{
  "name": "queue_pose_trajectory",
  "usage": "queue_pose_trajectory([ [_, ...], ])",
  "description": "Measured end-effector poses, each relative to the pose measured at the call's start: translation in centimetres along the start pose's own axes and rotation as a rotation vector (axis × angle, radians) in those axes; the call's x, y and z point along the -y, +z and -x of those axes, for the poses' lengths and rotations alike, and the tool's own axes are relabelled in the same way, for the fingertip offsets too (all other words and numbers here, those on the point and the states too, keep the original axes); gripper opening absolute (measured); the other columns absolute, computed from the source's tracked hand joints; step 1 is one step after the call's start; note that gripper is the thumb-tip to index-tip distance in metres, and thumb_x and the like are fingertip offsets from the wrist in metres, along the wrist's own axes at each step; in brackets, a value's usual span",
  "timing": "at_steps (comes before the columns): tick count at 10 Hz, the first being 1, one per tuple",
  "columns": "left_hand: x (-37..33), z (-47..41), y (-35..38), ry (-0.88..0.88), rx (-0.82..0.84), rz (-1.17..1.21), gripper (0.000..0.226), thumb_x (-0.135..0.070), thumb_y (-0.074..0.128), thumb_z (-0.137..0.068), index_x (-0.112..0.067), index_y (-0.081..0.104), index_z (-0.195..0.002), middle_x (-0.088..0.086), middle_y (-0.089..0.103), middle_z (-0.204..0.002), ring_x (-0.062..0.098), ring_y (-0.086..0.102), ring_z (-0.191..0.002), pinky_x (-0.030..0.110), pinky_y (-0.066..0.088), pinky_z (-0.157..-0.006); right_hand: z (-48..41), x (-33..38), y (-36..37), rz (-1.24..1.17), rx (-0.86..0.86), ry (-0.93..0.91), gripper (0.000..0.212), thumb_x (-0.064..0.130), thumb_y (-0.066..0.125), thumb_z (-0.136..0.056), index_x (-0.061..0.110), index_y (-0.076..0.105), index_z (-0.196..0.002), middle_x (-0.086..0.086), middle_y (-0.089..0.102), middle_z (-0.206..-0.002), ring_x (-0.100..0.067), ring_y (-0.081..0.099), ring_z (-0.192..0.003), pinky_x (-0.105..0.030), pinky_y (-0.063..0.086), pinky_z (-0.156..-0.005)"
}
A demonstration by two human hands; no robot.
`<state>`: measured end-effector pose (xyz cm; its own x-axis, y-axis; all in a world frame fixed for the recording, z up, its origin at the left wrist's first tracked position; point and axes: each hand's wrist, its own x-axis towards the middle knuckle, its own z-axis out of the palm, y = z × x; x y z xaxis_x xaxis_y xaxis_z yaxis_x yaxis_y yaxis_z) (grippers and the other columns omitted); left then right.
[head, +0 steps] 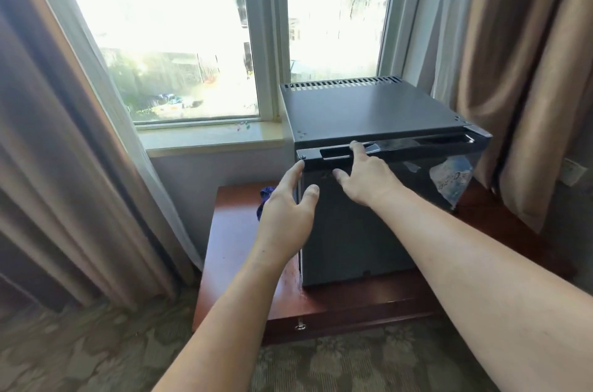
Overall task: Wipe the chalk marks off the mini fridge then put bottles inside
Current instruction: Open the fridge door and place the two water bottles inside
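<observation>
1. Head view, the task's thing: a black, box-shaped metal mini fridge (369, 109) stands on a low reddish-brown wooden table (234, 247), its back towards a white-framed window (176, 38). A row of vent slots runs along the rear edge of its flat top.
2. The fridge's glossy black door (353, 247) faces the camera. A long recessed handle slot (417, 146) runs along the door's top edge.
3. The left hand (285, 208) is spread wide with the fingers nearly straight. Its fingertips reach the door's upper left corner and the thumb lies by the door's left edge. It has hold of nothing.
4. The right hand (365, 179) rests on the upper part of the door. Its fingers stretch almost straight up across the handle slot, and the thumb is splayed to the left on the door face. Nothing is clasped in it.
5. On the right of the door sits a bluish-white patch; it may be a reflection in the gloss, but the view is too poor to be sure.
6. A dark blue crumpled cloth (264, 199) lies on the table left of the fridge, partly hidden behind the left hand.
7. A pale stone window sill (208, 135) runs to the left of the fridge top.
8. Beige pleated curtains hang on the left (48, 151) and on the right (519, 70).
9. A small metal drawer knob (300, 326) shows on the table's front, above an olive floral-patterned carpet (96, 353).
</observation>
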<state>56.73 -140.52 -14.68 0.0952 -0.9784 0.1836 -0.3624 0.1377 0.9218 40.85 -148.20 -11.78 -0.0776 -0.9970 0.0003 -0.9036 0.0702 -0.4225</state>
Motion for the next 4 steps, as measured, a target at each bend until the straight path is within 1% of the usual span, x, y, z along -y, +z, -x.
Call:
queue_pose_trajectory([
  [1, -0.3, -2.0, 0.5, -0.021, 0.002, 0.004, 0.053, -0.032, 0.053, -0.105, -0.033, 0.043, -0.157, -0.009, 0.055, -0.156, 0.008, 0.046, -0.148, 0.039, 0.036, -0.124, -0.8, -0.1, 0.5, -0.011, -0.035, -0.032, 0.075, 0.048, 0.058, -0.097, 0.022, 0.019, -0.156, -0.024, 0.055, -0.140, -0.044, 0.049, -0.133, -0.051, 0.047, -0.105],
  [2, -0.8, -2.7, 0.8, -0.051, -0.040, 0.001, 0.052, -0.035, 0.054, -0.105, -0.032, 0.046, -0.156, -0.007, 0.059, -0.151, 0.009, 0.052, -0.142, 0.038, 0.040, -0.121, -1.0, -0.5, 0.1, -0.041, -0.009, -0.048, 0.081, 0.049, 0.059, -0.096, 0.022, 0.016, -0.159, -0.024, 0.054, -0.144, -0.043, 0.048, -0.136, -0.050, 0.045, -0.108],
  [3, -1.9, -3.4, 0.1, -0.093, -0.111, -0.015, 0.047, -0.035, 0.054, -0.105, -0.025, 0.052, -0.151, -0.003, 0.069, -0.132, 0.016, 0.063, -0.123, 0.039, 0.048, -0.111, -0.4, -1.6, -2.2, -0.124, 0.144, -0.076, 0.087, 0.052, 0.063, -0.093, 0.026, 0.019, -0.163, -0.018, 0.053, -0.151, -0.035, 0.052, -0.138, -0.041, 0.042, -0.113],
  [4, -4.4, -5.9, -0.6, -0.077, -0.190, -0.045, 0.037, -0.035, 0.052, -0.106, -0.019, 0.061, -0.138, -0.001, 0.071, -0.122, 0.019, 0.067, -0.114, 0.037, 0.052, -0.098, -0.7, -1.9, -5.5, -0.349, 0.108, -0.092, 0.073, 0.053, 0.065, -0.092, 0.026, 0.038, -0.155, -0.012, 0.066, -0.137, -0.028, 0.071, -0.115, -0.040, 0.053, -0.103],
])
